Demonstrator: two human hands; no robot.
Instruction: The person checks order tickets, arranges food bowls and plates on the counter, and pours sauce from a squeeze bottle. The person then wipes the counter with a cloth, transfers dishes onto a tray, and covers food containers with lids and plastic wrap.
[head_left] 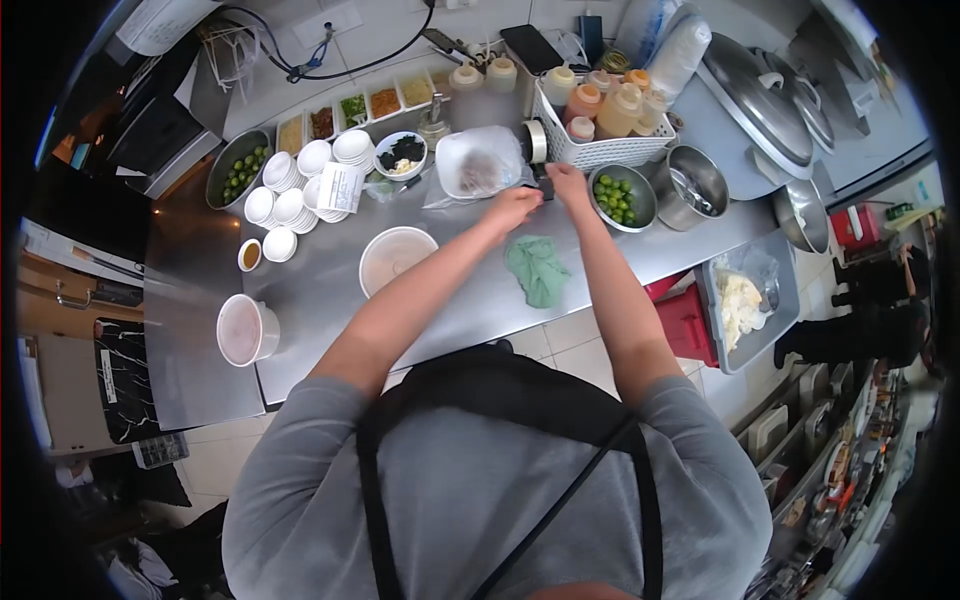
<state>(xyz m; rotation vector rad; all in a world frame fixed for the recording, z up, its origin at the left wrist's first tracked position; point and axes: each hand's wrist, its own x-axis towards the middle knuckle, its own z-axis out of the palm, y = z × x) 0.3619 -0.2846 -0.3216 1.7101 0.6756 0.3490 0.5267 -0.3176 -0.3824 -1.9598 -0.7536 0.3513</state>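
Observation:
My left hand [515,207] is closed at the back of the steel table, just right of a white container in clear plastic [478,165]. My right hand [568,185] is closed close beside it, left of a metal bowl of small green limes [620,198]. A small dark piece [545,187] shows between the two hands; its kind is hidden by my fingers. Behind them stands a round white-and-black object [536,142]. A crumpled green cloth [538,271] lies on the table between my forearms.
Stacked white cups [290,207] and a white bowl with dark food [400,155] stand left. Two lidded tubs [397,258] are nearer me. A basket of sauce bottles [605,150] and a steel pot [690,188] stand right. A grey bin [785,310] is beside the table.

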